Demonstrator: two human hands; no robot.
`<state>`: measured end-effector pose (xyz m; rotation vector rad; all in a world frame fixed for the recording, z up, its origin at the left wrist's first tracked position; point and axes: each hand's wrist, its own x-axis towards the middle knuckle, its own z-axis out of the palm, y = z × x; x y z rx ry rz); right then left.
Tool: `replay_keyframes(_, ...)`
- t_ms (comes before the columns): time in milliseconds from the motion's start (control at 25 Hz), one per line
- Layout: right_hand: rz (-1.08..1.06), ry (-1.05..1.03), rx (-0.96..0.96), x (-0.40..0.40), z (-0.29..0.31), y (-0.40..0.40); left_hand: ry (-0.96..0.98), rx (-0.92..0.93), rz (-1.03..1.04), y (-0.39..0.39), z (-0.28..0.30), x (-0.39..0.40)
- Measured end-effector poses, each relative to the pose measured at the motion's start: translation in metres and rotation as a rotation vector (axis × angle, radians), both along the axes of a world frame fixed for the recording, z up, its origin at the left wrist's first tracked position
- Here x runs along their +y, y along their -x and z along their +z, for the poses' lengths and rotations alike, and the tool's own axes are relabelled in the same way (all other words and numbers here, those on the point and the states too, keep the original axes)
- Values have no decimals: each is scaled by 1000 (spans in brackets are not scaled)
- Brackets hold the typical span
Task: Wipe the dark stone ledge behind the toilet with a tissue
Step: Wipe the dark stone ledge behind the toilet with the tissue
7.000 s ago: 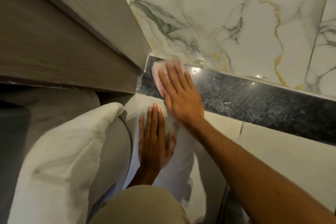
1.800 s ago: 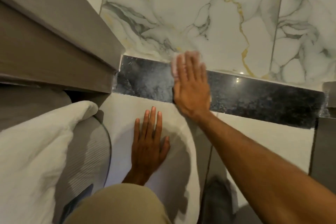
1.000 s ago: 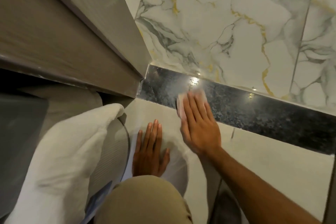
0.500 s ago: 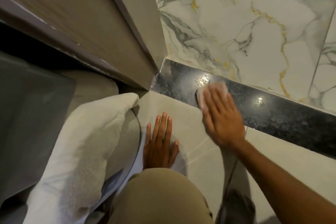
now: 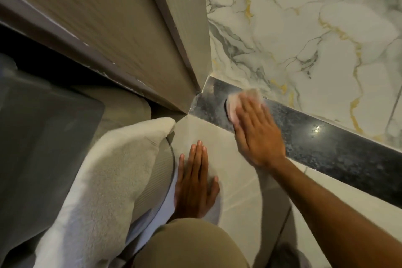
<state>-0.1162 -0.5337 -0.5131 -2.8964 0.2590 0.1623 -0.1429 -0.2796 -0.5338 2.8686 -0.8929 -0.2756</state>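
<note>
The dark speckled stone ledge (image 5: 326, 143) runs from the corner at centre down to the right, below the marble wall. My right hand (image 5: 256, 135) lies flat on the ledge's left part and presses a pale folded tissue (image 5: 239, 102) onto it; only the tissue's far and left edges peek out past the fingertips. My left hand (image 5: 195, 180) rests flat, fingers together, on the light vertical tile below the ledge and holds nothing.
A grey wooden panel (image 5: 108, 17) fills the upper left and meets the ledge at the corner. A white towel (image 5: 104, 180) lies at lower left beside a grey ribbed curved surface (image 5: 156, 180). White marble wall (image 5: 304, 28) with gold veins stands behind the ledge. My khaki-clad knee (image 5: 191, 246) is at the bottom.
My right hand has slid the tissue back and forth along the ledge's left part, now reaching up to the wall edge. The left hand stays flat on the tile. The camera has tilted left.
</note>
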Motion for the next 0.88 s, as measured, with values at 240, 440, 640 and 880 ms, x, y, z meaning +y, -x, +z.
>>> replay_keyframes(240,13,-28,9,58,-2,-25,17,-24,15,0,2,-1)
replay_keyframes(440,-68,-4,7,4,-4,42,-17,-3,3,0,6,-1)
replay_keyframes(640,-256,-34,11,35,-4,-37,8,-24,5,1,-4,0)
replay_keyframes(880,-24,14,-10,64,2,71,-17,-61,-42,1,0,1)
